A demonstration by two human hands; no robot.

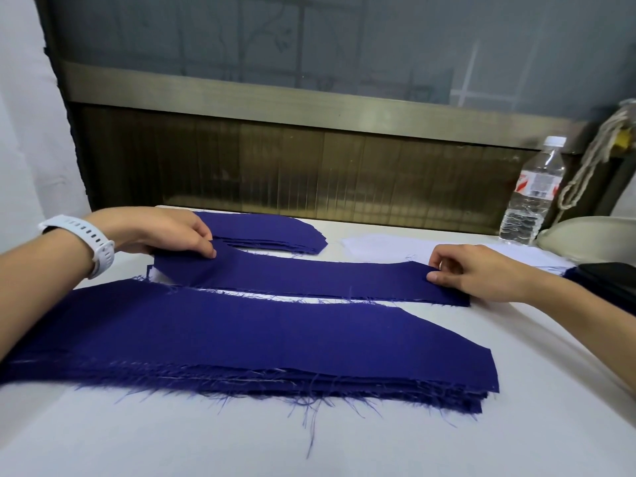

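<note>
Purple strip [309, 278] between left hand [165, 232] and right hand [481, 271]; bottle label [538, 183] illegible.

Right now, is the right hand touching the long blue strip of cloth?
Touching. The head view shows the right hand pinching the right end of the blue strip.

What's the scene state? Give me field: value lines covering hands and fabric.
in hand: blue fabric strip, lying flat on the white table
left hand: pinches the strip's left end; white watch on the wrist
right hand: pinches the strip's right end
near stack: blue cut pieces with frayed edges, in front of the strip
far stack: blue cut pieces behind the strip's left part
far right: water bottle, upright, capped
</note>
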